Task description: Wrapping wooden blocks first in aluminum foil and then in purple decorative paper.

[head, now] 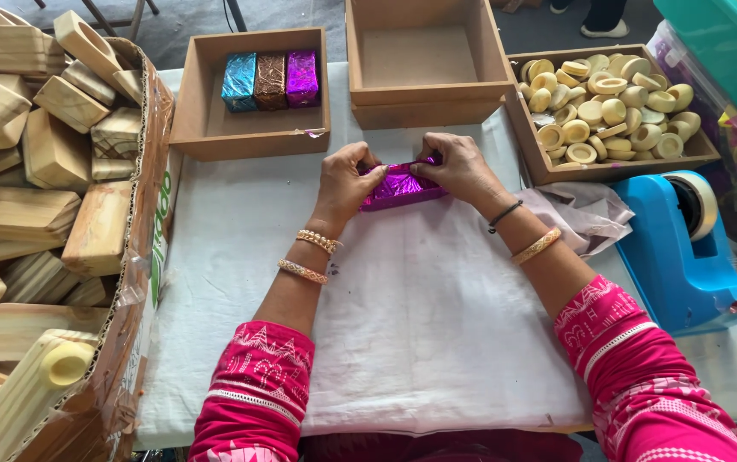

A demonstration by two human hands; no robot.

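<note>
Your left hand (347, 181) and right hand (461, 171) each have a grip clenched on an end of the magenta foil-wrapped block (400, 187), lying on the white-clothed desk (403, 316) just before the wooden tray (253, 133).

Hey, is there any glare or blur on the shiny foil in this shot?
Head view: even, soft light and sharp focus; bright glints on the crinkled magenta foil-wrapped block between the left hand and right hand; edges bow slightly from the wide lens.
</note>
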